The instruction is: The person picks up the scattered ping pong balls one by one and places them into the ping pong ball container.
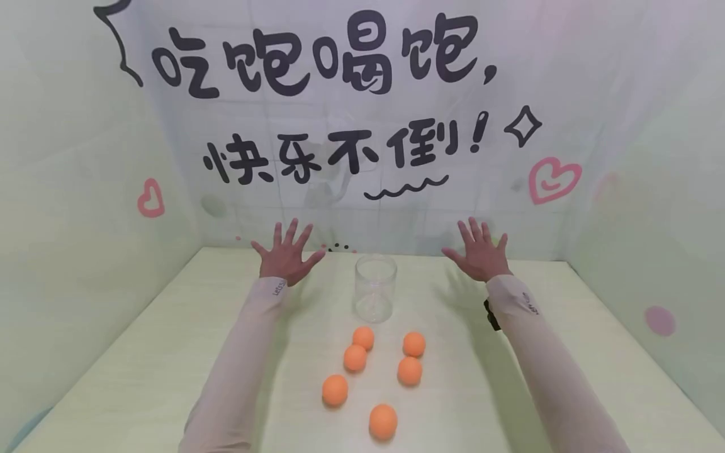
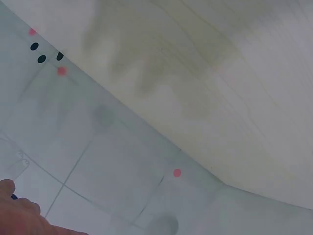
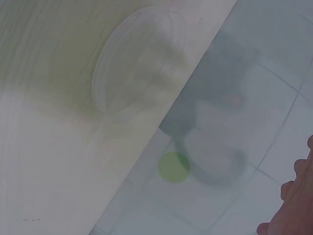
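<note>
My left hand (image 1: 286, 258) is held up with its fingers spread, left of a clear cylindrical container (image 1: 374, 308) and apart from it. On the container's other side my right hand (image 1: 481, 255) is raised the same way, holding nothing. Several plain orange balls lie on the table in front of the container: a touching-looking pair with a rear ball (image 1: 363, 338), another pair with a rear ball (image 1: 414, 344) to the right, a ball (image 1: 335, 390) at left and the nearest ball (image 1: 383, 421). In the right wrist view a clear round disc (image 3: 139, 63) lies flat on the table.
The pale wood-grain table (image 1: 153, 358) meets an upright printed sheet (image 1: 340, 220) just behind both hands. Light side walls (image 1: 651, 251) rise at left and right. A small black item (image 1: 492, 314) shows under the right wrist.
</note>
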The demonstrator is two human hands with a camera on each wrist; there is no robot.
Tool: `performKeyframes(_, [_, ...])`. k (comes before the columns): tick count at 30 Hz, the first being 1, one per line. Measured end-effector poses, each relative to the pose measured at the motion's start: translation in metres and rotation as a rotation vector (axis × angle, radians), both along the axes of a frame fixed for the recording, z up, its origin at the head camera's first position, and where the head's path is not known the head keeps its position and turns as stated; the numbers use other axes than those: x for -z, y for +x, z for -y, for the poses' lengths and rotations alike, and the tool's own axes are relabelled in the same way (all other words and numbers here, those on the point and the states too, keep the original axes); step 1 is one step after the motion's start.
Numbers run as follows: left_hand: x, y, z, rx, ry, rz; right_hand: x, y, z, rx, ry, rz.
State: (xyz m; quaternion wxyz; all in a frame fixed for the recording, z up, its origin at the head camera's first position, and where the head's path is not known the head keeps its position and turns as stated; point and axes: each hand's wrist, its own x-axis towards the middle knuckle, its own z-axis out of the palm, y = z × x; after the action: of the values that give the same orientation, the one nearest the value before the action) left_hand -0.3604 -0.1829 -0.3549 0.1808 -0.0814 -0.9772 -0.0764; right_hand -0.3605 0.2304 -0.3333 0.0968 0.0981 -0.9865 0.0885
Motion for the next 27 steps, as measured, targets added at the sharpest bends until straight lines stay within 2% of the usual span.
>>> performKeyframes(7, [-0.010,0.004,-0.008,0.052,0.006,0.043,-0.009,0.001,-0.010,-0.030,0.034,0.029])
performKeyframes(14, [-0.018,0.012,-0.017,0.127,0.019,0.150,-0.011,0.007,-0.008,-0.081,0.009,0.050])
performKeyframes(18, [-0.017,0.015,-0.019,0.154,0.017,0.195,-0.010,0.010,-0.006,-0.105,-0.007,0.050])
performKeyframes(23, [-0.014,0.018,-0.019,0.167,0.007,0.202,-0.010,0.015,-0.004,-0.135,-0.013,0.050])
performKeyframes(27, [-0.016,0.021,-0.019,0.192,0.023,0.215,-0.011,0.022,-0.003,-0.165,-0.027,0.047])
